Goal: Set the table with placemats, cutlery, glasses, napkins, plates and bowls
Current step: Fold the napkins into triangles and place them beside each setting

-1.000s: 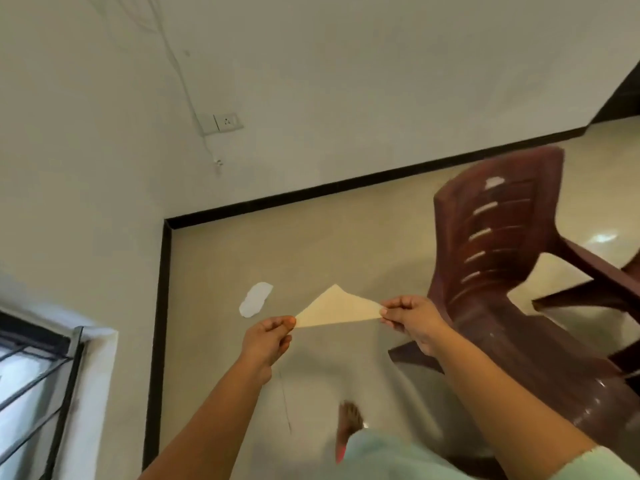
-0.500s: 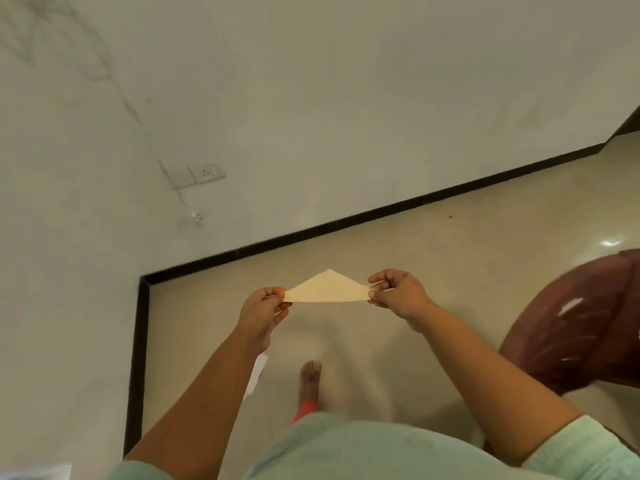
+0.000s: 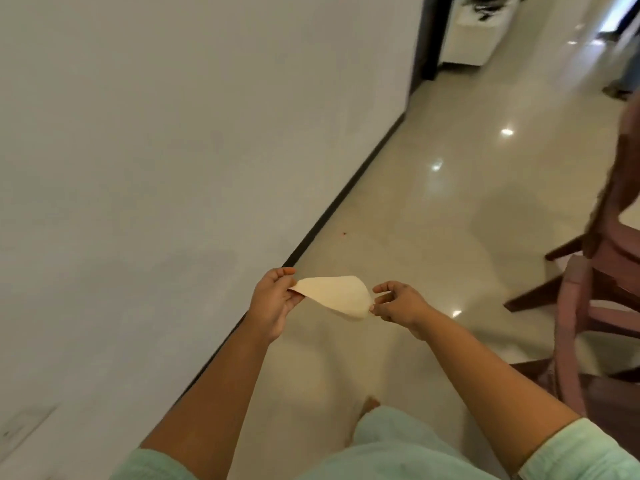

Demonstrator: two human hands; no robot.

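A cream paper napkin point(image 3: 337, 295), folded and sagging into a curved shape, hangs between my two hands above the floor. My left hand point(image 3: 275, 301) pinches its left corner between thumb and fingers. My right hand point(image 3: 398, 303) pinches its right corner at the fingertips, with the other fingers spread loosely. No table, plates or cutlery are in view.
A plain wall point(image 3: 173, 150) with a black skirting runs along the left. A brown chair point(image 3: 609, 271) stands at the right edge. Glossy beige floor point(image 3: 450, 202) stretches ahead toward a white cabinet point(image 3: 474, 32) far back. My bare foot point(image 3: 369, 405) shows below.
The view has swung right, from the room corner to along the wall. The napkin, a taut triangle before, now sags curved between my hands, and my right fingers have loosened.
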